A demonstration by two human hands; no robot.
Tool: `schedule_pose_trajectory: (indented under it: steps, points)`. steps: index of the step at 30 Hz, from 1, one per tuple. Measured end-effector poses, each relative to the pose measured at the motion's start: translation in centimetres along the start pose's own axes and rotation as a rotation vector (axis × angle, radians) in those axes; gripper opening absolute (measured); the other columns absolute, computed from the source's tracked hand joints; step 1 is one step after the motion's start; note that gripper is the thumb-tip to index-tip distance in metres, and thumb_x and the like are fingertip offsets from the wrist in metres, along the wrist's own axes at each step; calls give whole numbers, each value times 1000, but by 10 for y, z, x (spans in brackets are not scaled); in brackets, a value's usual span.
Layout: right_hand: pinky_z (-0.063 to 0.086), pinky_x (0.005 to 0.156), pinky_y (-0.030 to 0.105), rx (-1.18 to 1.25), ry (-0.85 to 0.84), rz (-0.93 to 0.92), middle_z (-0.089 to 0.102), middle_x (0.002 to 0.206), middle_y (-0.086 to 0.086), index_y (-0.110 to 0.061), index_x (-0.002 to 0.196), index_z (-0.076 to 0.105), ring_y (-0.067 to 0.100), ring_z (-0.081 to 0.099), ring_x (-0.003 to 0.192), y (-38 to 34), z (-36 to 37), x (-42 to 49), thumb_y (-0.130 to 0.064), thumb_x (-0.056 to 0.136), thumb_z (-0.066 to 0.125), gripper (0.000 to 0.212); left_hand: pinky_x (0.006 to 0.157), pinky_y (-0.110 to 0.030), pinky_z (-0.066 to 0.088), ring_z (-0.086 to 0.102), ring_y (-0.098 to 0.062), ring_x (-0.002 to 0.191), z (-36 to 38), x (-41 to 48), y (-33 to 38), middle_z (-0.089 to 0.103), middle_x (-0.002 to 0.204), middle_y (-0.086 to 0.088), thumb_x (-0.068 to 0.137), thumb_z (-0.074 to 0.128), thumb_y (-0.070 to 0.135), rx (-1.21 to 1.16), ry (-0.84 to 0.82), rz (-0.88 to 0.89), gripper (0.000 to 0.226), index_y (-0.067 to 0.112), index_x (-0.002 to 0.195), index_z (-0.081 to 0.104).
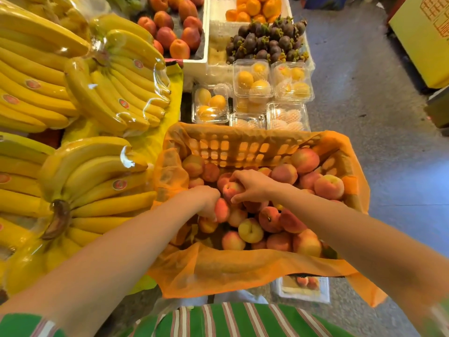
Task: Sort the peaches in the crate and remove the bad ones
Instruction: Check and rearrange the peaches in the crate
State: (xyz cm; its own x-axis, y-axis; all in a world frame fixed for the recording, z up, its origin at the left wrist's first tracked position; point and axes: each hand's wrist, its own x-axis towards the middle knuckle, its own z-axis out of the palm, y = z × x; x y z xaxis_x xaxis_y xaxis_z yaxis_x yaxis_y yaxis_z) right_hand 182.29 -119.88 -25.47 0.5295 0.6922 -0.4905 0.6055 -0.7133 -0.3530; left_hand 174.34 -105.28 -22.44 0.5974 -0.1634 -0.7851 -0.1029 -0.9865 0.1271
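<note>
An orange plastic crate, lined with thin orange plastic film, stands in front of me and holds several pink-yellow peaches. My left hand reaches into the middle of the pile and grips one reddish peach. My right hand sits just above it, fingers curled round another peach. More peaches fill the crate's right side and front; a pale yellow peach lies near the front.
Wrapped banana bunches cover the stand on the left. Clear clamshell boxes of yellow fruit sit behind the crate, with mangosteens, oranges and nectarines further back. A fruit packet lies on the grey floor.
</note>
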Motion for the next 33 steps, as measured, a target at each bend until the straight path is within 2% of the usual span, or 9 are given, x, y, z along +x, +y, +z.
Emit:
schedule_pose_trajectory:
  steps: [2,4,7,10,12,16,19,24,33]
  points:
    - [48,89,42,-12,-4,3,58,122,8,-13,126,50,27,55,109,0,0,2,-45,79,73,62,74,-36,47,59,-28,93,-6,-5,0,62,105,-9,88,63,37,24,38,11,26,13,98,56]
    - [47,90,41,-14,-6,13,58,124,8,-14,129,49,27,54,111,1,0,4,-45,79,73,64,70,-37,46,58,-28,91,-14,-13,-2,62,100,-7,90,58,37,54,139,23,26,12,97,57]
    - [47,90,40,15,-12,8,59,125,9,-15,129,50,27,55,113,2,-3,8,-44,77,75,65,79,-37,50,59,-25,102,-22,-23,-19,67,107,-2,89,55,35,-5,514,95,27,22,112,65]
    - [47,88,35,73,37,-10,60,125,8,-14,127,52,26,55,113,-2,-11,11,-44,76,76,64,87,-39,43,56,-25,104,-18,-30,-48,68,101,-1,84,58,28,-64,937,116,19,24,98,71]
    - [48,88,35,133,65,-35,60,125,7,-13,128,53,25,57,112,-9,-15,10,-44,76,77,65,91,-42,40,55,-29,109,-8,-31,-66,65,104,-4,79,61,26,-129,1085,50,18,22,93,72]
    - [51,84,30,290,-47,-139,60,120,1,-18,125,56,18,58,106,-31,-16,0,-46,76,77,61,108,-49,29,40,-32,133,13,-32,-84,53,135,-9,79,67,22,-184,1069,-10,25,21,104,69]
    - [50,80,30,202,-185,-210,59,117,-3,-19,126,55,14,56,100,-51,2,-6,-47,75,77,63,114,-51,23,26,-30,143,25,-32,-86,42,148,-8,84,64,26,-218,1030,71,26,22,109,68]
    - [50,80,36,-22,-287,-281,61,120,4,-19,128,54,24,58,104,-67,52,-6,-50,71,79,69,118,-47,17,15,-23,148,34,-34,-89,34,153,-4,89,59,28,-330,1049,123,27,23,114,66]
    - [50,82,40,-250,-194,-463,59,112,7,-16,122,60,25,51,108,-80,82,3,-36,78,73,50,117,-46,17,14,-19,148,37,-36,-89,36,152,-2,90,57,25,-421,1064,142,23,24,110,68]
